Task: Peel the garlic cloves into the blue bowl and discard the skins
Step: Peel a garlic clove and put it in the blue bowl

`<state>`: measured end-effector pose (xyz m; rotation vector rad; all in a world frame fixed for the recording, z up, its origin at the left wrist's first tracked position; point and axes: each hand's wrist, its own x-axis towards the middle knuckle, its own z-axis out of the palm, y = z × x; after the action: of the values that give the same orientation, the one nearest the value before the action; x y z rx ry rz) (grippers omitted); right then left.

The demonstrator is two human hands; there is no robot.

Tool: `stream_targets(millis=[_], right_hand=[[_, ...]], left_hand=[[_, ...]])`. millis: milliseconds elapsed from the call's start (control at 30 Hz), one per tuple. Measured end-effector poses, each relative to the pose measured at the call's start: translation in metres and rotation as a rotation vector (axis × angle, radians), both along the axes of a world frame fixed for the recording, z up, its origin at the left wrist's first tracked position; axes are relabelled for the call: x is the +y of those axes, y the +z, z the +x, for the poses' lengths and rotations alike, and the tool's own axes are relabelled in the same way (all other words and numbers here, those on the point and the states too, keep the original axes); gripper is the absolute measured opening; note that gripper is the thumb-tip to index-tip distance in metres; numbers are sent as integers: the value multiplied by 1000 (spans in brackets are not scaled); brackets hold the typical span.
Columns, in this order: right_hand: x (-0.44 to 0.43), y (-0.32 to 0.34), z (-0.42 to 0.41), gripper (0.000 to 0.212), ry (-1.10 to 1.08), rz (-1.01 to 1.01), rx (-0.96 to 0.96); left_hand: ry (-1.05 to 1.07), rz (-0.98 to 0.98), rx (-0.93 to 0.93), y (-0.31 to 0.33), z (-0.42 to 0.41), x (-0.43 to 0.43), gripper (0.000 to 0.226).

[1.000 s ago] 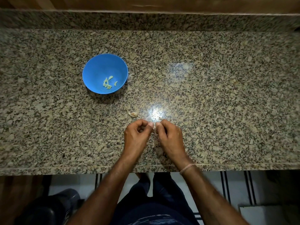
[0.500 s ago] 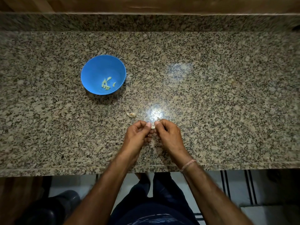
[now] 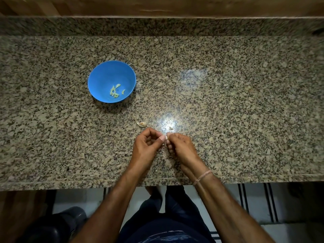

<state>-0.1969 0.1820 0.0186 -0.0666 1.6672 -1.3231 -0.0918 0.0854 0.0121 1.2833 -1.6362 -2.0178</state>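
A blue bowl [image 3: 98, 79] stands on the granite counter at the left, with several peeled pale-green cloves [image 3: 114, 92] in its bottom. Near the counter's front, my left hand [image 3: 146, 148] and my right hand [image 3: 182, 149] meet fingertip to fingertip and pinch one small garlic clove [image 3: 166, 137] between them; most of it is hidden by the fingers. A piece of garlic skin [image 3: 140, 123] lies on the counter just beyond my left hand. Another small scrap of skin [image 3: 171, 128] sits in the light's glare beyond my fingertips.
The granite counter [image 3: 228, 111] runs the full width, with a raised back ledge [image 3: 157, 26] and a front edge just below my wrists. A dark rounded bin [image 3: 49, 227] stands on the floor at the lower left.
Both hands stay together on the clove, with only slight shifts of the fingertips. The bowl and the skins lie where they were.
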Motion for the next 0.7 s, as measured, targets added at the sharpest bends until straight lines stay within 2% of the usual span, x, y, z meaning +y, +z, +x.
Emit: stream_targets(millis=[67, 133, 200, 233, 300, 333, 400, 433, 467, 533, 600, 633, 700], right_hand=[[1, 0, 3, 32, -9, 11, -32], [1, -3, 8, 33, 42, 37, 245], [0, -5, 11, 32, 134, 56, 616], [-1, -6, 12, 32, 147, 43, 686], [-4, -8, 11, 33, 98, 44, 631], [-5, -8, 11, 34, 65, 65, 547], [-6, -11, 14, 35, 20, 105, 413], [-5, -11, 16, 36, 20, 117, 427], [-5, -11, 17, 36, 32, 118, 487], [-6, -8, 16, 35, 54, 100, 582], [-8, -8, 15, 34, 13, 94, 535], [-9, -9, 15, 34, 3, 103, 517], [-8, -10, 16, 35, -3, 110, 531]], left_hand=[[-62, -137, -37, 1, 1, 0, 10], [-50, -105, -33, 0, 2, 0, 14], [30, 51, -19, -1, 1, 2, 15], [90, 166, -3, -3, -1, 3, 15], [167, 268, 5, -4, -3, 5, 15], [165, 193, -23, -4, -3, 6, 13], [91, -100, -124, -1, -3, 8, 9], [78, -175, -156, 0, -4, 8, 8], [96, -168, -159, 0, -5, 8, 8], [172, 26, -125, -2, -6, 7, 10], [226, 152, -96, -4, -6, 7, 10], [211, 107, -108, -4, -6, 8, 9], [125, -113, -161, -1, -5, 9, 5]])
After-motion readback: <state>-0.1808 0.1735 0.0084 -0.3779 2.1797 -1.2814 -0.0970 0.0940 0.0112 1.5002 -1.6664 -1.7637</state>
